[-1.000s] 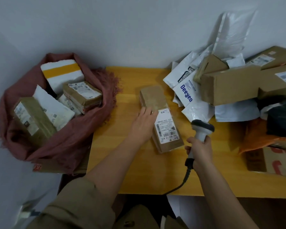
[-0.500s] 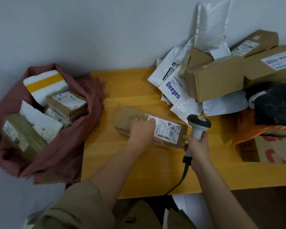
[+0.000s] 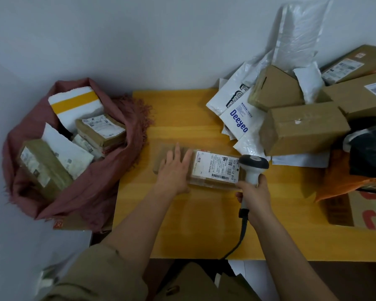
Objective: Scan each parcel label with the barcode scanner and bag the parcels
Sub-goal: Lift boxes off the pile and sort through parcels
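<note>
brown cardboard parcel (image 3: 195, 168) lies flat on the yellow table (image 3: 182, 224), its long axis going left to right in front of me, between the red cloth bag (image 3: 91, 192) on my left and the heap of unscanned boxes (image 3: 302, 129) on my right. the white label (image 3: 216, 167) is on the right half of the parcel, face up, so it is on the side of my right hand (image 3: 253, 196). this hand has its fingers wrapped around the handle of the barcode scanner (image 3: 253, 168), and the scanner head is just beside the label edge, pointing over it. my left hand (image 3: 175, 170) rests on the left half of the parcel, fingers straight and a little spread, pressing it down, not gripping. i think the scan comes next, and then the left hand, being nearer to the bag, should carry the parcel there.
</note>
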{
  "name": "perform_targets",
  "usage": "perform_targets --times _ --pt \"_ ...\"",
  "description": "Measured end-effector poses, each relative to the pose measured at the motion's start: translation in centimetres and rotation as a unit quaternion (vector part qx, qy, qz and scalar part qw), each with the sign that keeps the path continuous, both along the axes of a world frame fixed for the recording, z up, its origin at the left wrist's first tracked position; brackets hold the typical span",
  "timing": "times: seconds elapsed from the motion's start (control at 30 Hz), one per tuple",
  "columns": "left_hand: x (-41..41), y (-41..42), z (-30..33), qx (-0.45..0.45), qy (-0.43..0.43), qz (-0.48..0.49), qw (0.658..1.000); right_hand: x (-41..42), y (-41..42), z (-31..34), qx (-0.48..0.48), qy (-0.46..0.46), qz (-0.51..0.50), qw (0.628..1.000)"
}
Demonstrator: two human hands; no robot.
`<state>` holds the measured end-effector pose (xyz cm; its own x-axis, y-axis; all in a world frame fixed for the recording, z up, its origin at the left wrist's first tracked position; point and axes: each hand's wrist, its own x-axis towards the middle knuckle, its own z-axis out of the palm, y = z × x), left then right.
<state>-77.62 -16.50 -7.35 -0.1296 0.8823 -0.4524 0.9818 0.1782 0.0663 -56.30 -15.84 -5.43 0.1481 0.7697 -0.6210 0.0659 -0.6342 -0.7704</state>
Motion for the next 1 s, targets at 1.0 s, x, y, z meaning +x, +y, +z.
perform_targets --times 1.0 --pt "3.8 -6.6 -1.1 -0.031 -0.274 0.364 0.89 -3.6 1.1 8.0 -0.014 0.056 0.137 0.989"
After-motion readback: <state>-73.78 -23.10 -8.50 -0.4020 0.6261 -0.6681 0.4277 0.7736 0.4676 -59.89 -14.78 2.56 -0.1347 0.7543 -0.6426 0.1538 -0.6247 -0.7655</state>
